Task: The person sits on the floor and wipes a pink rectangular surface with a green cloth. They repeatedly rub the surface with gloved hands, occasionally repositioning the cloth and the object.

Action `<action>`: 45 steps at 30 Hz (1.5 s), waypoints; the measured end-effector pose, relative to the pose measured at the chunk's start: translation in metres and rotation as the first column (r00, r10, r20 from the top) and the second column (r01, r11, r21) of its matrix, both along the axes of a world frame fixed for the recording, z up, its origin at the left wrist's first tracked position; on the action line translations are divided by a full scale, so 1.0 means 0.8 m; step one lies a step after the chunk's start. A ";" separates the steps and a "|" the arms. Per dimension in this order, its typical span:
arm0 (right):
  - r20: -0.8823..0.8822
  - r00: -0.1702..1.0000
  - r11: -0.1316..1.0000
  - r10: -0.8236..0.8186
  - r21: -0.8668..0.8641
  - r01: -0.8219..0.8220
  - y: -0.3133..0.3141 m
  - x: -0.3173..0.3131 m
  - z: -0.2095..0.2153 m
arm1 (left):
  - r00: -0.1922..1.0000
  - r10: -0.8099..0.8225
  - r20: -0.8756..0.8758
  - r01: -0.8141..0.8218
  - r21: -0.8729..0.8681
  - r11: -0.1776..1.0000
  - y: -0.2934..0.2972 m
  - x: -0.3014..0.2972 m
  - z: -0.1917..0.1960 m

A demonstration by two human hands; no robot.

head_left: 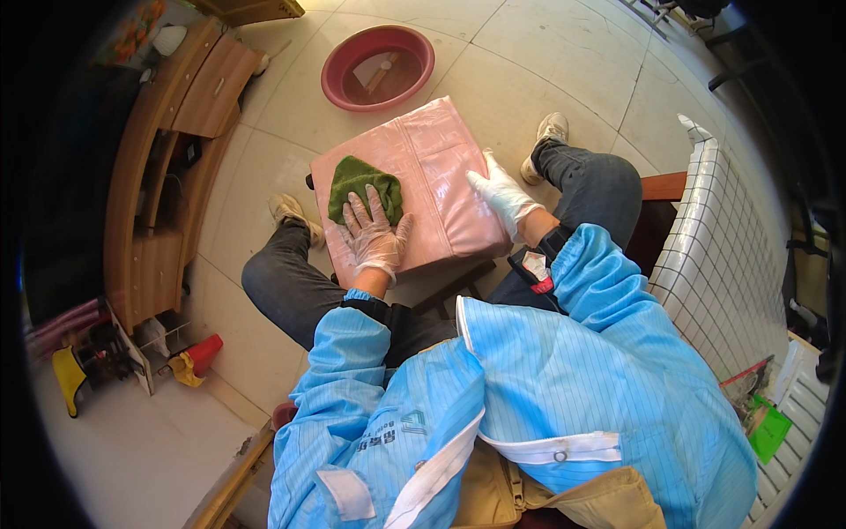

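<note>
Between my legs is a boxy seat (436, 167) covered in shiny pink leather-like material, with seams across its top. A folded green cloth (352, 176) lies on its left part. My left hand (377, 236), in a thin clear glove, presses flat on the cloth's near edge with fingers spread. In a white glove, my right hand (504, 192) rests against the seat's right side, fingers stretched out and holding nothing. A small black part pokes out at the seat's left edge; its underside is mostly hidden.
A red basin (379, 69) holding water and something pale stands on the tiled floor beyond the seat. To the left is a wooden cabinet (163, 176) with drawers and shelves. A white checked cover (718, 238) hangs at the right. A red and yellow object (196, 360) lies lower left.
</note>
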State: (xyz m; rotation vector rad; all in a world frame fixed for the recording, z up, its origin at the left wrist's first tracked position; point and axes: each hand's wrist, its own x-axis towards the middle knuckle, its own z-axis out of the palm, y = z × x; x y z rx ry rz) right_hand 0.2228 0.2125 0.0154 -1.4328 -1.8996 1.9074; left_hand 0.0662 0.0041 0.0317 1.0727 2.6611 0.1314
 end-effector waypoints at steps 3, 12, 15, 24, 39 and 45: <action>0.047 0.999 1.000 0.015 0.019 -0.016 -0.006 0.001 0.002 | 1.000 0.012 0.024 -0.012 0.013 1.000 -0.005 0.003 -0.001; 0.159 0.985 0.994 0.067 0.080 -0.080 -0.002 -0.002 0.010 | 1.000 0.008 -0.004 -0.008 -0.038 0.999 -0.005 0.009 0.001; 0.179 0.981 0.988 0.071 0.123 -0.094 0.000 -0.006 0.006 | 1.000 0.009 0.010 -0.009 -0.038 0.999 -0.007 0.010 0.001; 0.269 0.963 0.965 0.000 0.251 -0.070 0.002 -0.022 -0.004 | 1.000 -0.005 0.015 0.005 -0.005 1.000 -0.013 0.011 -0.003; 0.305 0.952 0.973 0.003 0.217 -0.073 0.015 -0.034 -0.016 | 0.999 -0.016 0.040 0.016 -0.017 1.000 -0.016 0.013 0.004; 0.329 0.944 0.974 -0.006 0.215 -0.069 0.015 -0.034 -0.015 | 0.996 -0.062 0.058 0.065 -0.041 0.997 -0.016 0.009 0.018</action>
